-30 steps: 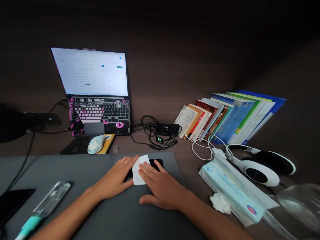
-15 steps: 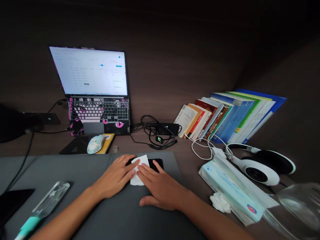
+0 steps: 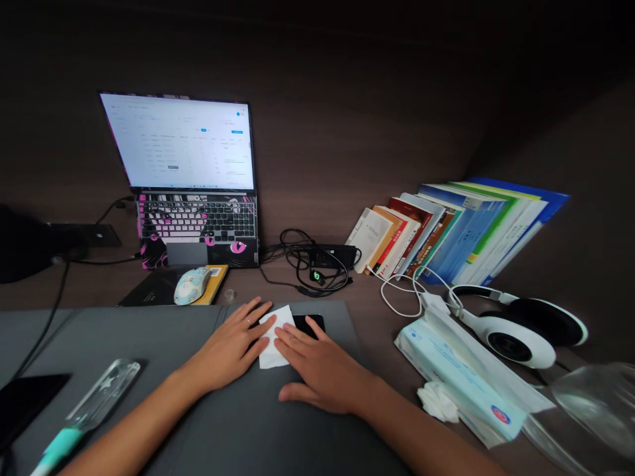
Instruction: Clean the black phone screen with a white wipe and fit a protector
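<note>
A folded white tissue (image 3: 274,354) lies over part of a black phone-like slab (image 3: 308,323) on the grey desk mat (image 3: 223,430). My left hand (image 3: 229,348) rests flat with fingers spread, its fingertips on the tissue's left side. From the right, my right hand (image 3: 325,370) reaches in with straight fingers, some of them on the tissue and the index finger by the slab's bare right end. Its thumb points away to the left over the mat. Both palms hide part of the mat, and the slab's left portion is mostly covered.
An open laptop (image 3: 196,225) stands at the back, with a mouse (image 3: 191,285) on books before it. Cables and a charger (image 3: 335,254), leaning books (image 3: 421,231), headphones (image 3: 518,337), a tissue pack (image 3: 461,377) and a crumpled tissue (image 3: 438,401) lie rightward. A clear-and-teal bottle (image 3: 102,396) lies left.
Hardly anything differs. Both hands stay on the tissue, with slight finger shifts; the whole view has moved a few pixels.
</note>
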`<state>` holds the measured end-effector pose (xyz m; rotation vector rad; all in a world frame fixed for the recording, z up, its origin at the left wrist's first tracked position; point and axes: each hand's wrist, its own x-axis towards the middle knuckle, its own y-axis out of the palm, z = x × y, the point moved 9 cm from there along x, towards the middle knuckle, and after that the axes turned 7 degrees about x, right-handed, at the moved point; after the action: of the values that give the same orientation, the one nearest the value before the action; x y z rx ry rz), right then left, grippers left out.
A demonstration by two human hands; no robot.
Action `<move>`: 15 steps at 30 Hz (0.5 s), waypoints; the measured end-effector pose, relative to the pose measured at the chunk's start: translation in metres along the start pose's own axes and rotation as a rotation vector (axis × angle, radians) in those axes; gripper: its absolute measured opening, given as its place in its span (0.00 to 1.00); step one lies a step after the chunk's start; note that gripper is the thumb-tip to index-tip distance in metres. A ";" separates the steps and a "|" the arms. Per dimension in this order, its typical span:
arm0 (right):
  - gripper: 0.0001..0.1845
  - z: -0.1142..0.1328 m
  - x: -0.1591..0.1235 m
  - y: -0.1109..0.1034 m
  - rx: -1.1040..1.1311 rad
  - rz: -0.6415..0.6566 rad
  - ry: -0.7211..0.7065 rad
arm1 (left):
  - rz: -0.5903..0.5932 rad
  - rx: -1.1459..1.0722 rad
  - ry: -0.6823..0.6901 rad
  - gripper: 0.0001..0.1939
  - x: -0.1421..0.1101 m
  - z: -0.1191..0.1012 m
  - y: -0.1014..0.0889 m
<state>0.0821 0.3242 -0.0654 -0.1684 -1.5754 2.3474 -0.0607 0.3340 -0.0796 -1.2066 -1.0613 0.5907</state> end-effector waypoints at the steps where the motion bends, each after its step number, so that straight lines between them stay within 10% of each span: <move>1: 0.44 0.000 0.000 -0.001 -0.005 -0.008 0.002 | -0.005 -0.010 -0.004 0.24 0.001 0.000 -0.001; 15: 0.50 -0.013 0.000 0.003 -0.034 -0.064 0.104 | -0.046 -0.255 -0.081 0.22 0.004 0.002 -0.009</move>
<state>0.0855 0.3348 -0.0734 -0.2399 -1.5488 2.2276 -0.0621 0.3355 -0.0696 -1.3842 -1.2573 0.4819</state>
